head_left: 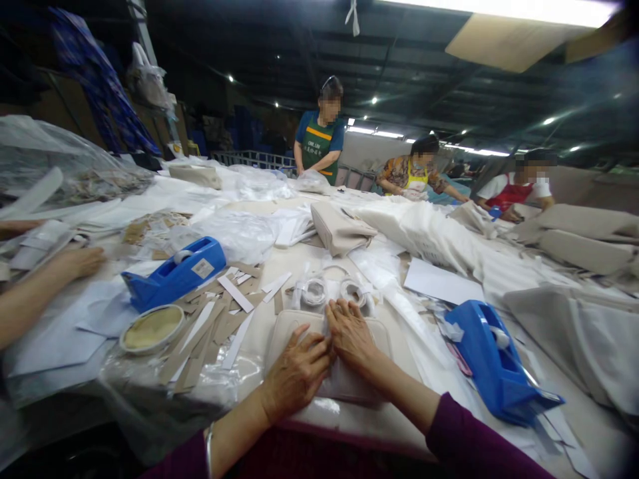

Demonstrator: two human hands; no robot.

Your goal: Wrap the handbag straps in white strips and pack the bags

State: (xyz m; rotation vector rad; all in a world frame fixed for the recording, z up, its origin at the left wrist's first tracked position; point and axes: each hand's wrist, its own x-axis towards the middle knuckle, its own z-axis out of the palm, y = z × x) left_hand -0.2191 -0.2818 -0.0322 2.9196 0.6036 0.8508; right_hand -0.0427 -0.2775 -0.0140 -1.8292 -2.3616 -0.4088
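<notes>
A flat beige bag [382, 336] lies in front of me at the table's edge. My left hand [298, 371] rests on it, fingers apart and slightly bent, their tips beside the other hand. Across its upper middle lies my right hand [351, 332], fingers stretched forward and pressing down; I see nothing gripped in either. Just beyond the fingertips are two coiled pale rings, a left coil [313, 291] and a right coil [353, 293], seemingly in clear wrap. What is under my palms is hidden.
Blue tape dispensers stand left [187, 269] and right [492, 362]. Cardboard and paper strips [210, 326] and a round dish [152, 328] are on the left. Another beige bag [342, 229] sits ahead. A neighbour's hand [82, 261] reaches in from the left; several people work across the table.
</notes>
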